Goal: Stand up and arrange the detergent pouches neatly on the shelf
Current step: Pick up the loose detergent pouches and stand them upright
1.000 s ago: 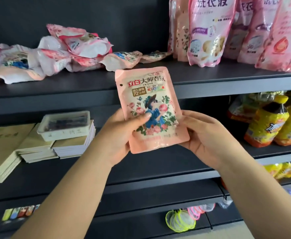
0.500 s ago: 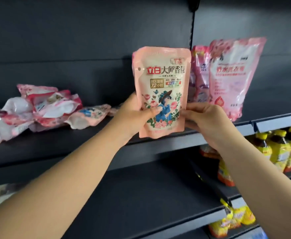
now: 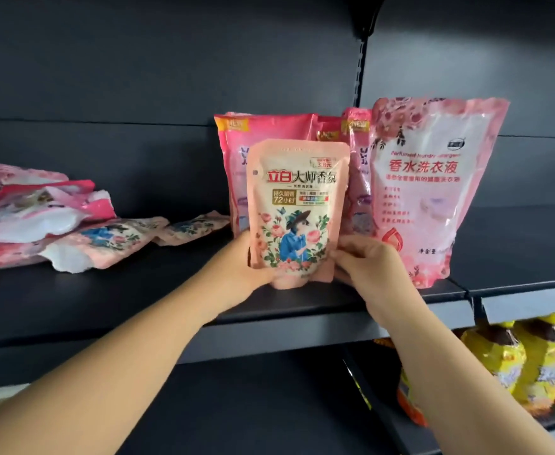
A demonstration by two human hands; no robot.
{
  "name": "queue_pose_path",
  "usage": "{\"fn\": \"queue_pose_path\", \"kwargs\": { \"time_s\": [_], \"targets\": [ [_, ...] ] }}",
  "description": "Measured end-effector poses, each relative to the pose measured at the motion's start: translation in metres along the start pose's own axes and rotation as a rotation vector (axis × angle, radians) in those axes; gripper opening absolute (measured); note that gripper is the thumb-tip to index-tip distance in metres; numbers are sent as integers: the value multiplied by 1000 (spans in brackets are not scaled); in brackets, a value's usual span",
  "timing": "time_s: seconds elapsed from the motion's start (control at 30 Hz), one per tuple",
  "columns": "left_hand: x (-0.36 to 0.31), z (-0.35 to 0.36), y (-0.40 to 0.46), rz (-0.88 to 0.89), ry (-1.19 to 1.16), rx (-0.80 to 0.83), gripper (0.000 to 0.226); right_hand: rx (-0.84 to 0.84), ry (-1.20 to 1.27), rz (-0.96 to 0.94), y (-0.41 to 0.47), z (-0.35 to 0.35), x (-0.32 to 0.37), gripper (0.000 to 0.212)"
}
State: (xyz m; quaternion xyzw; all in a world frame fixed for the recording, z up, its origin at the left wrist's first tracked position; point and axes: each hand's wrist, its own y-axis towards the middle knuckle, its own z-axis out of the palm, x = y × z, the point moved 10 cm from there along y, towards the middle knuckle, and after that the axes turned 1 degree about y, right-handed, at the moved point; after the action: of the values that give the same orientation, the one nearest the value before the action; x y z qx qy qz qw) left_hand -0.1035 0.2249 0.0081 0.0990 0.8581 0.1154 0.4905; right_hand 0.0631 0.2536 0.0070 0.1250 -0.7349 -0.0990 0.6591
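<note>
A floral pouch (image 3: 297, 215) is held upright near the shelf's (image 3: 138, 300) front edge, gripped by left hand (image 3: 241, 267) and right hand (image 3: 368, 267).

There is 1 small peach-pink plastic pouch with a flower picture and a figure in a blue coat (image 3: 297, 213) standing upright on the dark shelf (image 3: 138, 300). 2 hands are on it, the left hand (image 3: 241, 269) and the right hand (image 3: 373, 267). Behind it stand 3 darker pink plastic pouches (image 3: 236, 165), partly hidden, so this count is not sure. Beside them stands 1 large pink and white plastic pouch (image 3: 430, 192). At the left, 2 small peach-pink pouches with the same picture lie flat (image 3: 118, 233). Further left is 1 loose heap of pink and white pouches (image 3: 36, 211); I cannot count them. Lower right, at least 3 yellow plastic bottles (image 3: 499, 359) show.
</note>
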Motion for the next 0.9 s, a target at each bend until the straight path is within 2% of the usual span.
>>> {"fn": "queue_pose_path", "kwargs": {
  "time_s": [0.13, 0.27, 0.37, 0.5, 0.57, 0.63, 0.67, 0.73, 0.8, 0.83, 0.9],
  "targets": [
    [7, -4, -3, -61, 80, -40, 55, -20, -159, -76, -5, -2, 6, 19],
    [0, -10, -11, -66, 157, -123, 69, -150, -306, -211, -17, -13, 21, 19],
    [-9, -20, -20, -39, 189, -146, 79, -184, -314, -295, -28, -17, 40, 15],
    [1, -78, -31, -40, 268, -203, 64, -78, -298, -449, -46, 15, 96, 14],
    [7, -123, -33, -19, 409, -283, 50, 28, -244, -489, -55, 51, 121, 16],
    [27, -171, -35, -92, 615, -352, 44, 160, -257, -491, -57, 101, 133, 15],
    [40, -191, -35, -137, 711, -342, 43, 222, -299, -480, -55, 128, 133, 12],
    [68, -207, -34, -203, 878, -195, 48, 316, -426, -418, -42, 179, 123, 5],
    [93, -203, -35, -184, 987, 7, 64, 399, -553, -294, -21, 223, 102, 21],
    [97, -201, -36, -170, 1001, 49, 63, 432, -618, -221, -7, 242, 89, 28],
    [96, -203, -42, -150, 1037, 64, 43, 439, -726, -106, 21, 263, 65, 37]
  ]
}}
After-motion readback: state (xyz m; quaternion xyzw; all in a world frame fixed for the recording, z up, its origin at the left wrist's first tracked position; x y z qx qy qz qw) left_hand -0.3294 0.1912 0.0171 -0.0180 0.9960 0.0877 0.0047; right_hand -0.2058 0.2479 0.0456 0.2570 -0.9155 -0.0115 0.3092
